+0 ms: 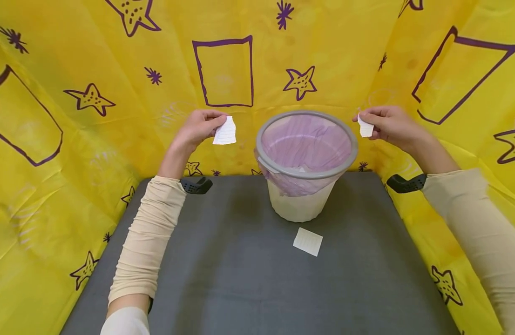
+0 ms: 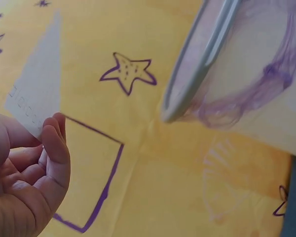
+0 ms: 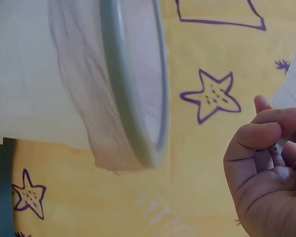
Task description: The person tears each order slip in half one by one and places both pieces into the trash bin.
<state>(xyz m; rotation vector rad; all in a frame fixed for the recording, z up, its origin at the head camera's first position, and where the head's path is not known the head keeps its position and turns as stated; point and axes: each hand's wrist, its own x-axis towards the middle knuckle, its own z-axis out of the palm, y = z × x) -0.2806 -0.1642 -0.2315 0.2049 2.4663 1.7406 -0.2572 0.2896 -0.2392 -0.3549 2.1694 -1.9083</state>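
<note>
My left hand [image 1: 200, 126] pinches a torn piece of lined paper [image 1: 226, 132] between thumb and fingers, left of the bin's rim. In the left wrist view the same paper [image 2: 38, 79] points up from the fingertips. To the right of the bin, my right hand [image 1: 387, 124] pinches a smaller scrap of lined paper [image 1: 365, 127]; part of that scrap [image 3: 293, 86] shows at the edge of the right wrist view. Between both hands stands a cream bin [image 1: 301, 204] with a grey rim and a purple plastic liner [image 1: 308, 139]. A bit of white lies down inside it.
On the grey tabletop [image 1: 240, 279], in front of the bin, lies another piece of paper [image 1: 308, 241]. Yellow cloth [image 1: 169, 56] with purple drawings hangs behind and at both sides. Each wrist bears a black strap-on device [image 1: 196, 185].
</note>
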